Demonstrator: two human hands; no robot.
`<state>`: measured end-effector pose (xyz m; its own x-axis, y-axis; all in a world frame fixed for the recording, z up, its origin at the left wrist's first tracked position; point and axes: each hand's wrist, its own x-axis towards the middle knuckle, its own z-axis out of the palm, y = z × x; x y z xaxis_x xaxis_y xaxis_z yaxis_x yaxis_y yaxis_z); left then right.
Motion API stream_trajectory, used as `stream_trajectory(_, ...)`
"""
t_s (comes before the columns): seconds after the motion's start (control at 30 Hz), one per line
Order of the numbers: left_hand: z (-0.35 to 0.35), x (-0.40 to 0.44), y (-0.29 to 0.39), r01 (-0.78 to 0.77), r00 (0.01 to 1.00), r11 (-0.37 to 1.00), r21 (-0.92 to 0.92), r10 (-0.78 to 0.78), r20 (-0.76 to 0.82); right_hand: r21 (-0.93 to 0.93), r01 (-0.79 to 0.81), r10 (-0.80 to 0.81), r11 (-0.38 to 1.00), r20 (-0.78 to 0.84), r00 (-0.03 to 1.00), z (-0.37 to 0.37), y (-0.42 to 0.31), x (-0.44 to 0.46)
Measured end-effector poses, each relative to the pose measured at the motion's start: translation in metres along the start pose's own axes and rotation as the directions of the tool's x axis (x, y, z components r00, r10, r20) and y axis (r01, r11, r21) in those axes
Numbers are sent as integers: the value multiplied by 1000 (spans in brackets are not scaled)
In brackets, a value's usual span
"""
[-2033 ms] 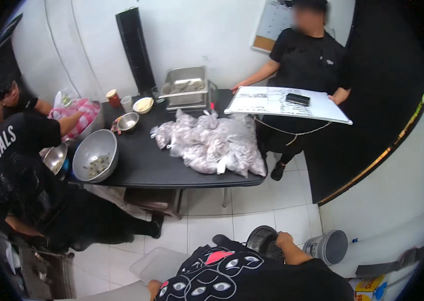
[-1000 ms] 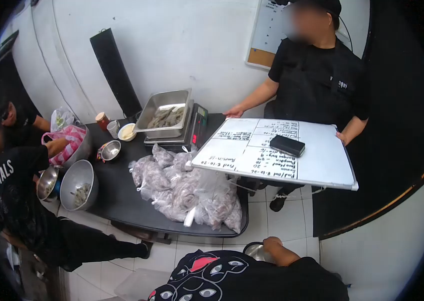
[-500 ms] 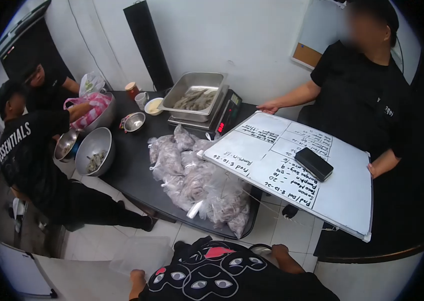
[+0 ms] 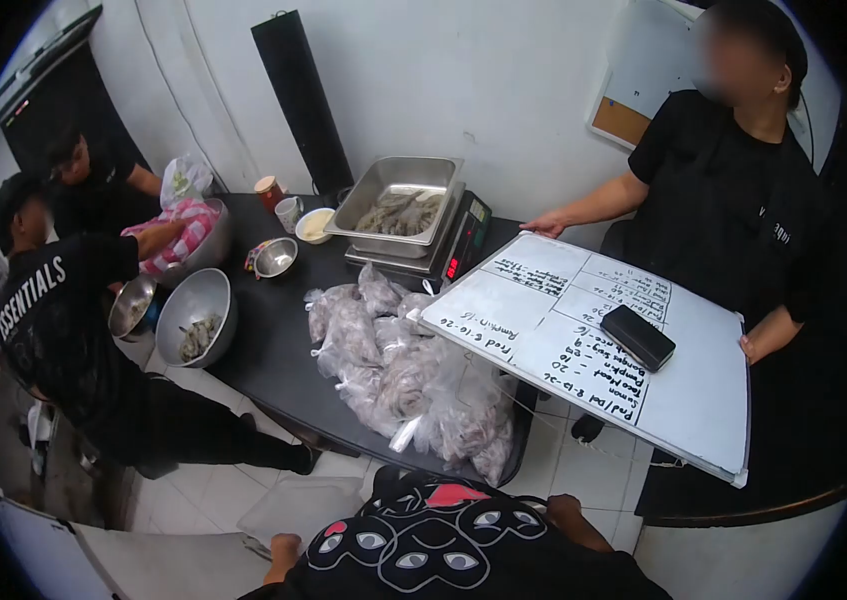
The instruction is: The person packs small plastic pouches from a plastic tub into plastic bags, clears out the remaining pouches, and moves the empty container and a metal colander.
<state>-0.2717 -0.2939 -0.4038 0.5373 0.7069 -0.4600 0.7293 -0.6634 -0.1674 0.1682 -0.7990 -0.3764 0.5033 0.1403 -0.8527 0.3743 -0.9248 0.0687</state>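
Note:
At the bottom, my left hand (image 4: 285, 546) is closed at the near edge of a clear plastic container (image 4: 301, 503), its fingertips partly hidden. My right hand (image 4: 564, 507) is curled beside my torso on the rim of a bowl, which my shirt mostly hides. Beyond me, filled clear plastic bags (image 4: 398, 375) lie piled on the black table (image 4: 268, 370). Over the table's right end, a person in black (image 4: 743, 200) holds a whiteboard (image 4: 543, 340) with handwriting and a black case (image 4: 637, 337) on it.
A steel pan of shrimp (image 4: 395, 208) sits on a scale (image 4: 465, 240). Left of it are a small bowl (image 4: 274, 258), a cup (image 4: 289, 213) and a large bowl (image 4: 195, 318) with shrimp. Two people stand at the left, one with a hand at a pink-checked bag (image 4: 168, 238).
The view has swung and shifted, with the whiteboard now larger and nearer. The bowl at my right hand has gone mostly out of sight behind my shirt. My left hand stays by the clear container.

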Motion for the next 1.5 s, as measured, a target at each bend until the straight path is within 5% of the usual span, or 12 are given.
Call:
stream_trajectory(0.03,-6,2,-2,-71,997,996,56,72,-14,-7,7,-8,1000,-13,1000,-2,-1,0)
stream_trajectory(0.1,-18,12,-1,66,997,997,-31,-65,28,-22,18,-19,1000,-34,999,-15,-1,-15)
stream_trajectory(0.17,-23,30,11,479,876,833,-279,-434,208,8,34,-34,999,-46,998,-3,12,10)
stream_trajectory(0.37,-14,31,28,471,882,828,-303,-433,188,-31,109,-113,994,-174,978,7,23,14)
stream_trajectory(0.43,-90,-4,61,592,803,737,-326,-507,313,-125,224,-248,967,-246,937,14,29,20)
stream_trajectory(0.5,-30,24,29,319,920,934,-162,-264,288,-49,143,-150,988,-190,970,11,24,27)
stream_trajectory(0.53,-53,14,42,549,824,783,-293,-446,350,-71,220,-231,973,-285,930,24,33,37)
stream_trajectory(0.57,-71,6,51,610,785,728,-314,-499,367,-112,111,-123,987,-107,987,18,28,40)
stream_trajectory(0.63,-71,-1,50,667,739,659,-347,-529,418,-84,85,-105,993,-266,958,65,53,91)
stream_trajectory(0.83,-74,-6,46,655,752,661,-368,-521,403,-119,208,-236,971,-322,917,88,74,115)
stream_trajectory(1.13,-60,-21,48,619,785,684,-385,-541,302,-134,192,-229,972,-373,899,45,49,67)
stream_trajectory(1.5,-47,-49,45,708,693,625,-329,-526,493,-78,225,-238,971,-374,896,47,52,29)
